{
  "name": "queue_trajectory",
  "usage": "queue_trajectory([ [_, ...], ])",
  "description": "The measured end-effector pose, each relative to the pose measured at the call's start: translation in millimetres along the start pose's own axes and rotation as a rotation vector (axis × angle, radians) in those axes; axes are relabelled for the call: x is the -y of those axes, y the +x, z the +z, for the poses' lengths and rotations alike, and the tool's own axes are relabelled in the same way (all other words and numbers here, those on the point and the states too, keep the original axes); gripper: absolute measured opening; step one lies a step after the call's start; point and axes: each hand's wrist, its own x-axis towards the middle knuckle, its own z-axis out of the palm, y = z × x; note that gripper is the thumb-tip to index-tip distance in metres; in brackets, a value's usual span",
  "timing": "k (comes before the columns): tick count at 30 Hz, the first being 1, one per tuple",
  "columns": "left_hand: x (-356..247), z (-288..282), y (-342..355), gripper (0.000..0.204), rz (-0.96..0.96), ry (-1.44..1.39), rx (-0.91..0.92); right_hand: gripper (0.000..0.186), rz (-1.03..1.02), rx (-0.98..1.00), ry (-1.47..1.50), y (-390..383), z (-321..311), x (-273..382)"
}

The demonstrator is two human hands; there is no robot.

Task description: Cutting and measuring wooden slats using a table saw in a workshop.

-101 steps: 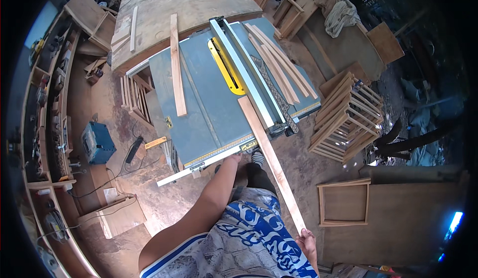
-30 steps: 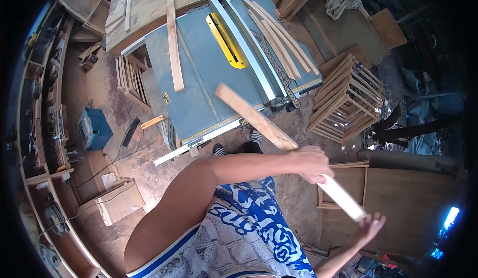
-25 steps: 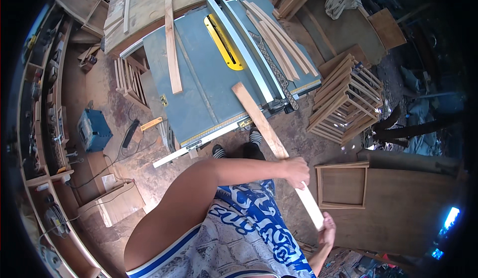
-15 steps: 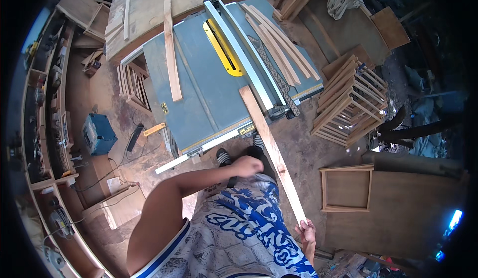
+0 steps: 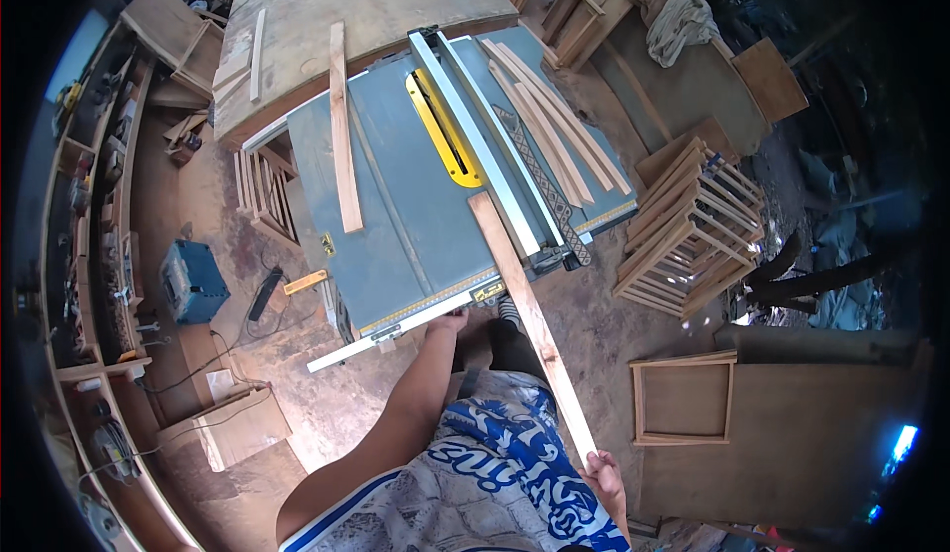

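Observation:
A table saw (image 5: 386,245) with a grey top stands in front of me. Its yellow insert plate (image 5: 433,122) lies left of the silver rip fence (image 5: 500,181). A long pale wooden board (image 5: 540,324) rests with its far end on the saw top, close along the fence and short of the insert plate. My right hand (image 5: 604,475) is closed on the board's near end, beside my hip. My left hand (image 5: 450,321) is at the saw's front rail, partly beneath it, and its fingers are mostly hidden.
One wooden strip (image 5: 342,146) lies across the saw's left side, and several strips (image 5: 554,122) lie right of the fence. Stacked wooden frames (image 5: 693,226) stand at right. A blue toolbox (image 5: 194,280) sits on the floor at left. A workbench (image 5: 366,3) adjoins the far side.
My left hand has moved from in front of my waist forward and left to the saw's front rail. The right hand keeps its hold on the board, which has barely shifted against the saw.

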Motion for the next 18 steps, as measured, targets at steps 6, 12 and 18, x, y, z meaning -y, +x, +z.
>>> queue_trajectory([
  [6,-6,-19,-20,0.044,-0.111,0.014,0.091,0.021,0.089,0.048,0.082,9,-10,-9],
  [12,40,-17,-188,0.026,0.532,1.856,0.854,0.034,0.057,0.062,-0.020,17,-17,-14],
  [18,33,66,-236,0.060,1.686,1.784,0.796,0.026,0.021,0.053,-0.130,3,18,37],
])
